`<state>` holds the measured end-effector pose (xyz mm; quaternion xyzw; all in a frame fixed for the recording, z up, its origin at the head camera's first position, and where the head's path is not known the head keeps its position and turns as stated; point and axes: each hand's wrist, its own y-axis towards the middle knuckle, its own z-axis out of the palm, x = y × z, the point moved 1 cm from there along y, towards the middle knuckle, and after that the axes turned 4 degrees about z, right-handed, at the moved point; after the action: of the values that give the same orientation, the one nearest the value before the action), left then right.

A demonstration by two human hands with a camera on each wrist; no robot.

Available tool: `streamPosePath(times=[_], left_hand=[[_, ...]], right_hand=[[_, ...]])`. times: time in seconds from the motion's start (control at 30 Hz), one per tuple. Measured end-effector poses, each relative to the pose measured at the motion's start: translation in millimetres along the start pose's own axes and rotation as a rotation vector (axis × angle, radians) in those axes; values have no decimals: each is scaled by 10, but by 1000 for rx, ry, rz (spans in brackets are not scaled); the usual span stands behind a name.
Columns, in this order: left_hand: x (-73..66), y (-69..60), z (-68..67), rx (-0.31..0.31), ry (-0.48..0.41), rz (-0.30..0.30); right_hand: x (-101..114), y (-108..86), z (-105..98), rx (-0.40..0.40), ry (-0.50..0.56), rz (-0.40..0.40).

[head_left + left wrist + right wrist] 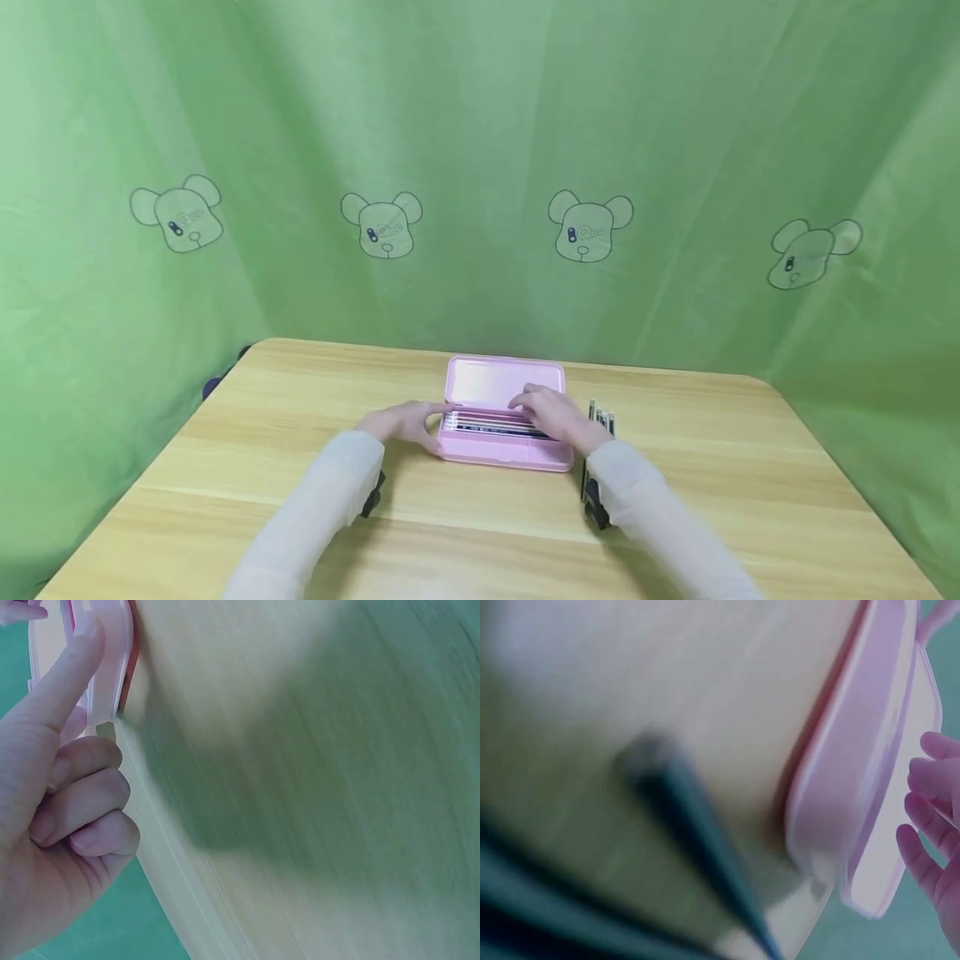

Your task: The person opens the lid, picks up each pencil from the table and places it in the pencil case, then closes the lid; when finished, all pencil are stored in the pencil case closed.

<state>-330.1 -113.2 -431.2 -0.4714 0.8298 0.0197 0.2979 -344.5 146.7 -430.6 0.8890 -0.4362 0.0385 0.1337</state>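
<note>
A pink pencil case point(487, 451) lies with its lid point(483, 382) raised at the back. Several dark-striped pencils point(487, 427) lie lengthwise in its rear compartment. My left hand point(405, 421) grips the case's left end between thumb and index finger; in the left wrist view its other fingers point(82, 802) are curled into the palm. Above the right part of the compartment is my right hand point(551, 412), covering the pencils' right ends. In the right wrist view its fingers point(928, 817) are spread and loosely bent, with nothing visible between them.
Several loose dark pencils point(602, 417) lie on the table right of the case, partly under my right wrist. One dark pencil point(697, 840) appears blurred and close in the right wrist view. A green curtain point(480, 292) hangs behind the wooden table point(262, 400).
</note>
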Motion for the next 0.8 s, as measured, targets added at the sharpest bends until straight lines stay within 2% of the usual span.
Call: streamPosePath(times=[0.33,0.43,0.63,0.8], left_hand=[[-24,-24,-10,0,-18,-2],[-10,-19,-18,1,-18,-6],[-8,-21,-19,5,0,-18],[-11,-20,-11,9,-3,-10]], right_hand=[[-210,-281,-141,12,57,20],[-206,-323,-152,38,86,26],[-155,-387,-138,75,61,3],[-162,-412,-109,98,51,48]])
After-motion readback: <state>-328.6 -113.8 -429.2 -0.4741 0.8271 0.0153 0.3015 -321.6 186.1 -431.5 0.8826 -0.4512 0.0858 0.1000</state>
